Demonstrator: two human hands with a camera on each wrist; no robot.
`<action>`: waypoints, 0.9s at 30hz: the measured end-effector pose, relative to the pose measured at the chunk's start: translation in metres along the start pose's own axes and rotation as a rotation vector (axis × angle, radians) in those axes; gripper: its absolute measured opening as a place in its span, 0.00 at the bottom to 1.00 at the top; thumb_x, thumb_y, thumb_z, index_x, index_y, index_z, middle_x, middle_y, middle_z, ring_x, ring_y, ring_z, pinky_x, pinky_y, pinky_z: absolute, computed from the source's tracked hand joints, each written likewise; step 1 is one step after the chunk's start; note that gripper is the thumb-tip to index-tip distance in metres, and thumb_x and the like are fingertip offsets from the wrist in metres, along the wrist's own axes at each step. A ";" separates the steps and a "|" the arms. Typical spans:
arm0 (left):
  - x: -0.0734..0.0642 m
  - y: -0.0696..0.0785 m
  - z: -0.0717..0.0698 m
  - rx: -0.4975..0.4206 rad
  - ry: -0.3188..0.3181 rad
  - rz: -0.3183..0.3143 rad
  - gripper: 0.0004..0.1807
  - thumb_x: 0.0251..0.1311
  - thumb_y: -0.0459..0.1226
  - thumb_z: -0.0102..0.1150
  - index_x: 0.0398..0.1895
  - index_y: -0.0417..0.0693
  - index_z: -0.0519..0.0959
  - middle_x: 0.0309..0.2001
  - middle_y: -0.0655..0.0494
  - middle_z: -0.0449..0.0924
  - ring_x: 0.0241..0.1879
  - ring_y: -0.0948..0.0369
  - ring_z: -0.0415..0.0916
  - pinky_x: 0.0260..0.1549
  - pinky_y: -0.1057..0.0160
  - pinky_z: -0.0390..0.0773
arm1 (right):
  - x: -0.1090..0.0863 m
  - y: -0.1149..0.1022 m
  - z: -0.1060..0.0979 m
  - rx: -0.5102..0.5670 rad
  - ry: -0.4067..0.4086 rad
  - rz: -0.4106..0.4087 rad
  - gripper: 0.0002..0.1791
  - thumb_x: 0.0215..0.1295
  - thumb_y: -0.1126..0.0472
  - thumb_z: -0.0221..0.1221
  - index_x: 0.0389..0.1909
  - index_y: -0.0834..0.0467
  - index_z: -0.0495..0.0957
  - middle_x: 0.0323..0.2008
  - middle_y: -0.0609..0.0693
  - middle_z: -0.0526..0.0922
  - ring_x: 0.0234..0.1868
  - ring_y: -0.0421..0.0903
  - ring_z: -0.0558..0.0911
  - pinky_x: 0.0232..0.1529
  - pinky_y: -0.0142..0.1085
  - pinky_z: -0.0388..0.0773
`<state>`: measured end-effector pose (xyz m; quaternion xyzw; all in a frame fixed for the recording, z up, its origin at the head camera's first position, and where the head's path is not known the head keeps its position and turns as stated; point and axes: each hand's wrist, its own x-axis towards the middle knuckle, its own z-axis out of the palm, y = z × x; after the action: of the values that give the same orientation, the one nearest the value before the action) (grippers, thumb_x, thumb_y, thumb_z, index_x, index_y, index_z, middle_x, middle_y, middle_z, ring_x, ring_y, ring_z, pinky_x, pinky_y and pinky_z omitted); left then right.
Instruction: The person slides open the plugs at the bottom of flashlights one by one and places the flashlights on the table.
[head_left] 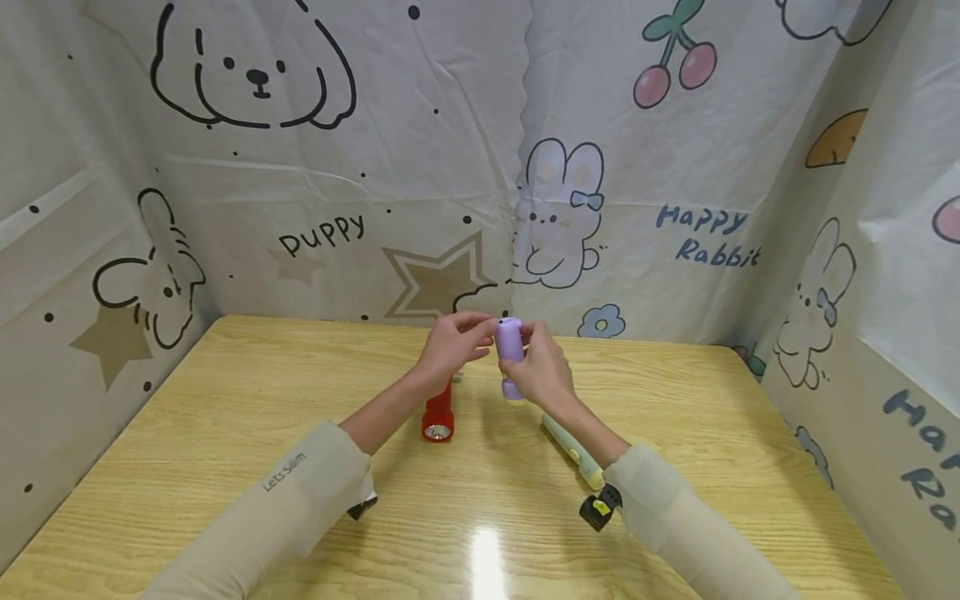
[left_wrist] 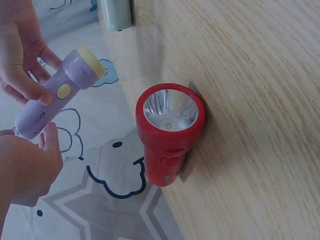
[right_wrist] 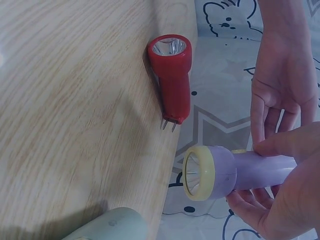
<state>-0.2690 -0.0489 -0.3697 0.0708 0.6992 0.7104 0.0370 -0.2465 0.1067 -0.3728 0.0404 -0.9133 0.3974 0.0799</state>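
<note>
Above the table, my right hand (head_left: 546, 367) grips a purple flashlight (head_left: 510, 340) with a pale yellow head ring. Its lens end points down in the head view, and the thumb lies beside the yellow switch (left_wrist: 63, 91). My left hand (head_left: 453, 346) has its fingers loosely extended, fingertips right at the flashlight's tail end. A red flashlight (left_wrist: 170, 135) lies on the table below the left hand, lens toward me. Two metal prongs (right_wrist: 168, 125) stick out of its tail. Under the right forearm lies a pale green flashlight (head_left: 572, 450), partly covered by it.
The wooden table (head_left: 247, 400) ends at a cloth backdrop (head_left: 420, 167) printed with cartoon animals, and cloth also hangs at both sides. Black wrist-camera mounts show at the right cuff (head_left: 597, 508) and the left cuff (head_left: 363, 506).
</note>
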 end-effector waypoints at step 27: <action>-0.005 0.005 0.005 -0.014 -0.045 0.018 0.20 0.69 0.38 0.60 0.58 0.33 0.78 0.55 0.42 0.79 0.52 0.49 0.80 0.51 0.57 0.81 | -0.004 -0.004 -0.005 0.016 0.014 -0.018 0.27 0.57 0.64 0.68 0.55 0.63 0.68 0.46 0.59 0.80 0.44 0.54 0.81 0.43 0.47 0.80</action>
<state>-0.2628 -0.0451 -0.3652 0.0929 0.6927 0.7137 0.0470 -0.2415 0.1076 -0.3669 0.0463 -0.9091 0.4041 0.0897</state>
